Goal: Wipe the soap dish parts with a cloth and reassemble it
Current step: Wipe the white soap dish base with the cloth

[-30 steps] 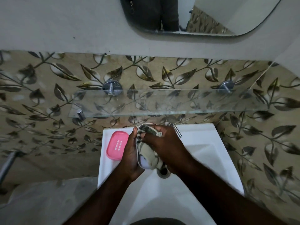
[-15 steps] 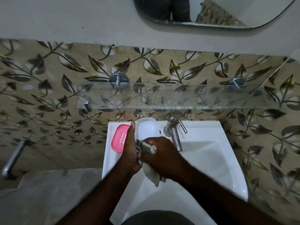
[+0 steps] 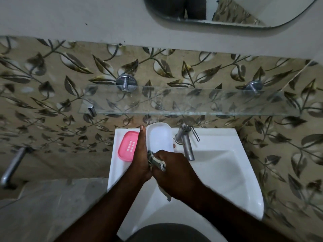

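Left grip: the left grip is clamped on the white tray. The thumb lies up along its left rim and one fingertip shows past the right rim. Holding by the edges probably keeps the hollow face free for wiping.
Right grip: the right grip is closed round the cloth and presses the wad against the tray's near end, right beside the left palm. The tight bunch likely gives a firm pad for rubbing.
Cloth: it is striped and crumpled, and a loose tail hangs under the right hand over the basin.
White tray: it is held with its hollow side toward the camera, between the pink insert and the tap. Whether its far end rests on the ledge cannot be told.
Pink insert: it lies flat on the sink's left ledge, just beside the left grip and apart from the tray. It was presumably set aside so each part can be wiped alone, and whether it is already wiped cannot be told.
Sink: the sink lies under both hands, so any drips would fall into the basin.
Glass shelf: the glass shelf is on the wall above, well clear of the work.
Stage: the tray is being wiped, and the two parts are not yet rejoined.
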`<move>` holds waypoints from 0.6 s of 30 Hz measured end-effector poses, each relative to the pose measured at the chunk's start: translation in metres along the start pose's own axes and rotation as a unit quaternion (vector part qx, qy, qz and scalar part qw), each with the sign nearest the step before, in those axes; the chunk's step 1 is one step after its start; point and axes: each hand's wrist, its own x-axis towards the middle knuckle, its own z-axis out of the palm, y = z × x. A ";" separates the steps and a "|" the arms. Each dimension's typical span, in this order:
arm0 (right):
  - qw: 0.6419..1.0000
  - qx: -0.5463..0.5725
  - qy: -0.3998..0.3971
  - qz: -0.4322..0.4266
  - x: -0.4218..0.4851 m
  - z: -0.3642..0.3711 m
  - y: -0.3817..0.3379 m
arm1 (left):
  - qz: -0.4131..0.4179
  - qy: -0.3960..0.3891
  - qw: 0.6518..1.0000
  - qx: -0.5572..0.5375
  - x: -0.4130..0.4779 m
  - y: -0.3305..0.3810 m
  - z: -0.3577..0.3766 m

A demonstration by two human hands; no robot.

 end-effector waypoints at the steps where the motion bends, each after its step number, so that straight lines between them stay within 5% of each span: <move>1: 1.000 0.019 0.003 0.005 0.004 -0.003 -0.001 | -0.004 -0.002 1.000 -0.009 -0.001 -0.003 -0.001; 6: 0.988 0.126 0.092 0.012 0.028 -0.008 -0.006 | 0.007 -0.004 1.000 -0.005 -0.006 -0.015 0.007; 12: 0.996 0.050 -0.067 0.029 0.013 -0.006 0.008 | 0.004 0.061 0.998 0.008 -0.003 -0.001 -0.001; 15: 0.974 0.208 -0.043 0.075 0.028 -0.016 0.007 | -0.002 0.038 0.998 0.040 -0.008 -0.002 0.007; 18: 0.924 0.364 0.063 0.098 0.044 -0.021 -0.001 | 0.025 0.010 0.998 0.049 -0.012 -0.003 0.015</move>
